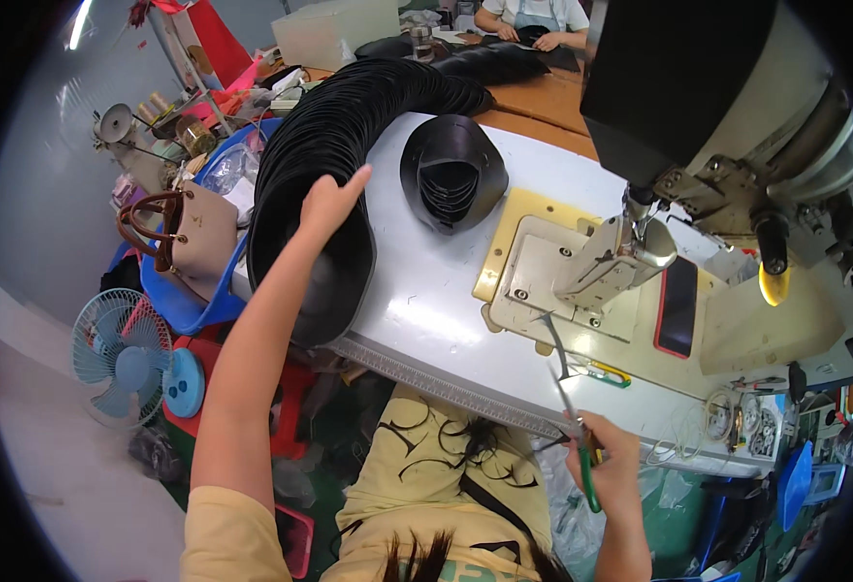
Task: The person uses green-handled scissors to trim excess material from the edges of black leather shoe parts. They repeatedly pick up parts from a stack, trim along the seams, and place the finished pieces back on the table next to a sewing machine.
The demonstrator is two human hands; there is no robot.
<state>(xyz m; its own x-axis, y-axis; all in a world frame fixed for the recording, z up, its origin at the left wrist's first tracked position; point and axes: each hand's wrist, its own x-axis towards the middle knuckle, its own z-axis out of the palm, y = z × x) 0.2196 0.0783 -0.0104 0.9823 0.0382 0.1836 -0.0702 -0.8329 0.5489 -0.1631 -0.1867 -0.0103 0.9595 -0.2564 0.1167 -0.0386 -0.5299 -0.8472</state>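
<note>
My left hand (329, 207) reaches over a long curving row of nested black cup-shaped pieces (349, 102). Its thumb points out to the right, away from the other fingers, which rest at the front piece and are partly hidden. To the right of the row, a smaller group of black curved pieces (453, 175) sits nested on the white tabletop (417, 310). My right hand (609, 454), at the table's front edge, is closed around green-handled scissors (589, 475). Their blades point up toward the sewing machine's bed (581, 281) and look slightly blurred.
The sewing machine head (698, 87) looms at the right, with a phone (676, 306) beside its bed. A ruler strip (446, 388) runs along the front edge. At the left are a beige handbag (203, 233) and a fan (126, 359). Another person (533, 19) works across the table.
</note>
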